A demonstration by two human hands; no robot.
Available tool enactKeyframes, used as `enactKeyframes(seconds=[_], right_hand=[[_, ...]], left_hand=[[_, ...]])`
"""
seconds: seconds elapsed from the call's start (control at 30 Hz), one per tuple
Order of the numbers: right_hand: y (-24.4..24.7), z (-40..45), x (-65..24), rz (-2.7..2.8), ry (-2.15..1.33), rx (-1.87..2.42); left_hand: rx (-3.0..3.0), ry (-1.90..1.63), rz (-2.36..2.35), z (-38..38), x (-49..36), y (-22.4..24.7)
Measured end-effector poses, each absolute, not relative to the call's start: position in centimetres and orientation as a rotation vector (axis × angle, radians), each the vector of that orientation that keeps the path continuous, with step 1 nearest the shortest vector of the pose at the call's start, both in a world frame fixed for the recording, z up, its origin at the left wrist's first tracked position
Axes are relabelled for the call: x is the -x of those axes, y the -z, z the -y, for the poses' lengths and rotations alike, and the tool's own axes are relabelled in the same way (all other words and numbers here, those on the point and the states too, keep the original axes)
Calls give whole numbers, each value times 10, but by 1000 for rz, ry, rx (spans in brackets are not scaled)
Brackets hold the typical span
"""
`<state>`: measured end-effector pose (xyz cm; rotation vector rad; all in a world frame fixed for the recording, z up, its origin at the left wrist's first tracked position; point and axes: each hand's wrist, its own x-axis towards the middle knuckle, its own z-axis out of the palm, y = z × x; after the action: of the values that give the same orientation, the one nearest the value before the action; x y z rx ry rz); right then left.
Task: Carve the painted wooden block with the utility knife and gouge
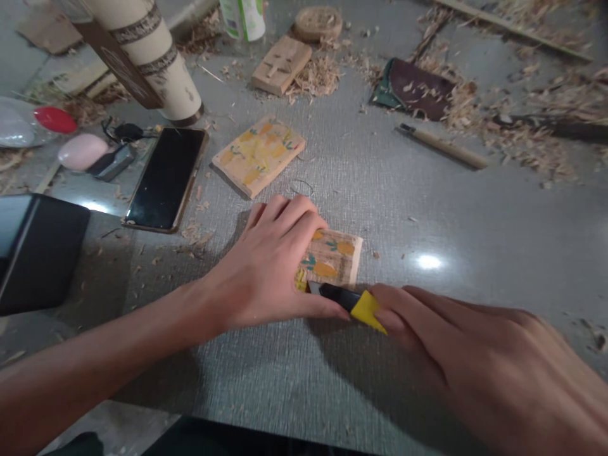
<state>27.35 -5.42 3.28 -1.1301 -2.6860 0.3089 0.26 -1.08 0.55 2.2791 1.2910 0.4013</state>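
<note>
My left hand is wrapped over a small wooden block and presses it to the table; the hand hides the block's left part. Orange carrot-like shapes with green tops are painted on its face. In my right hand is a yellow and black utility knife, fingers closed round its handle. The blade lies at the block's near edge, close to a yellow patch and beside my left thumb. Beyond my left hand rests a second wooden block, painted with similar orange and yellow shapes.
A phone, a black box-like object and a tall cream cylinder stand or lie left. Further back are a carved wooden block and wood shavings. A wooden-handled tool and a dark pouch lie right.
</note>
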Motion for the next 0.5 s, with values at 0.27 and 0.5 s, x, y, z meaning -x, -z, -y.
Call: enactKeyframes(seconds=[0.27,0.5], right_hand=[[-34,59,-272,2786,-114,1035],[-34,60,-273,2815,-15,1018]], left_hand=[[-2282,-400,-1326,12,-6,-6],[-2291,-371,-1317,11,-4,-8]])
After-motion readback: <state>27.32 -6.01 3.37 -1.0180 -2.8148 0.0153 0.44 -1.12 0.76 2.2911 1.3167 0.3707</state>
